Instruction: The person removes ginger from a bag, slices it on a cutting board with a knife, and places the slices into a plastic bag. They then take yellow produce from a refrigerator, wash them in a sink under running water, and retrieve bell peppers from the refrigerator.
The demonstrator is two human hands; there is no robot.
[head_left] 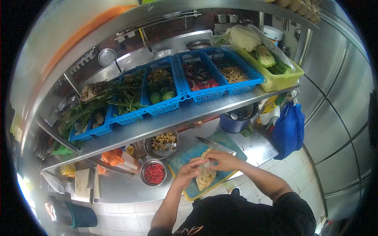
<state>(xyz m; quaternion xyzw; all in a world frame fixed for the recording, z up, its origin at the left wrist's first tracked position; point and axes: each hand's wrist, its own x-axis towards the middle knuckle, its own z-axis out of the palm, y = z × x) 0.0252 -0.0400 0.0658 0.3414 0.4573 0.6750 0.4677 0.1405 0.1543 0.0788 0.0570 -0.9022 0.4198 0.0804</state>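
Both hands are over a blue-green cutting board on the steel counter. My left hand and my right hand meet at the top of a clear plastic bag with pale yellowish pieces inside. The fingers of each are closed on the bag's upper end, and its filled part hangs toward my body. Behind my right hand, a large knife lies on the board. To the left stand a steel bowl of red chillies and another bowl of yellowish chunks.
A steel shelf crosses above the counter, carrying blue vegetable baskets and a yellow-green basket. A dark blue pot stands at the back right. A blue bag hangs at the right; a white board lies at the left.
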